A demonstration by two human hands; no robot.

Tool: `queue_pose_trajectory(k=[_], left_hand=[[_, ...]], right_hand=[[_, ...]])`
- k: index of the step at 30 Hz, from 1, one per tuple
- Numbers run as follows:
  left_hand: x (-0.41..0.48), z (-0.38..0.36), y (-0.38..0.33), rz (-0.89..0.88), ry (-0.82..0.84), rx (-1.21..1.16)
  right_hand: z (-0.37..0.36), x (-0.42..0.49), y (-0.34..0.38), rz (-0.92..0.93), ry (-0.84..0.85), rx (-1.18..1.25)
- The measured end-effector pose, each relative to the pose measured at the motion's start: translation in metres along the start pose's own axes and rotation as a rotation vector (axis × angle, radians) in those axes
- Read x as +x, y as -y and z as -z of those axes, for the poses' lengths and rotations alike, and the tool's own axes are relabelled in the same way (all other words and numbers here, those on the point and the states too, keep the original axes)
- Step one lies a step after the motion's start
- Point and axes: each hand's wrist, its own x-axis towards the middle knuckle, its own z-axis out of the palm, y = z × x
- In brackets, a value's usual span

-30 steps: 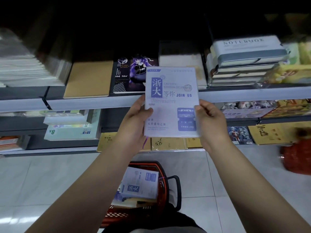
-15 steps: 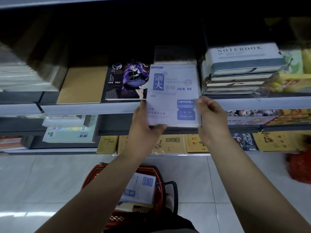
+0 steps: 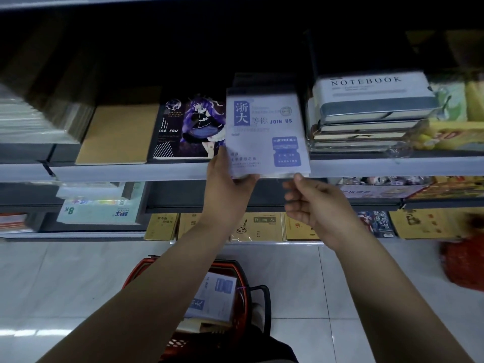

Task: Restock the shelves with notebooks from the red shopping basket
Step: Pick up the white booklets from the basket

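Since a second ago the white-and-blue notebook has gone from being held up in front of the shelf edge to lying mostly on the shelf, and the right hand has let go of it.

Going left to right, using that shelf edge as the marker: above it at the far left there's a pale stack, then a plain brown notebook, then the purple anime-cover one, then our notebook landing on a pile of what looks like the same title, then the grey NOTEBOOK stack just to its right.

Left hand pinches the notebook's lower left corner, thumb on the cover, fingers curled under, right at the shelf edge. Right hand sits just below the edge under the notebook's lower right corner, fingers loosely curled with nothing in them; whether a fingertip grazes the corner, I can't tell.

Progress-wise: this one's nearly placed, its bottom edge overhangs a bit, so I'd guess a last push in. Well below the edge, on the floor, the red shopping basket has at least one matching notebook plus more underneath, so plenty left.
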Motion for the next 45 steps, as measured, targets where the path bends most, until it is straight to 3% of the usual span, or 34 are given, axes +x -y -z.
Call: queue_pose_trajectory(k=[8,16,31,45], left_hand=[[0.023,0.010,-0.012,0.010,0.060,-0.028],[0.030,0.012,-0.006,0.031,0.021,-0.020],[0.044,0.006,-0.007,-0.008,-0.058,0.119],[0.034,0.001,0.004,-0.003,-0.051,0.118]], right_hand=[[-0.018,0.020,0.024,-0.058,-0.094,0.122],[-0.029,0.033,0.031,-0.060,-0.131,0.291],[-0.040,0.045,0.027,0.103,-0.288,0.205],[-0.033,0.055,0.027,0.113,-0.243,0.166]])
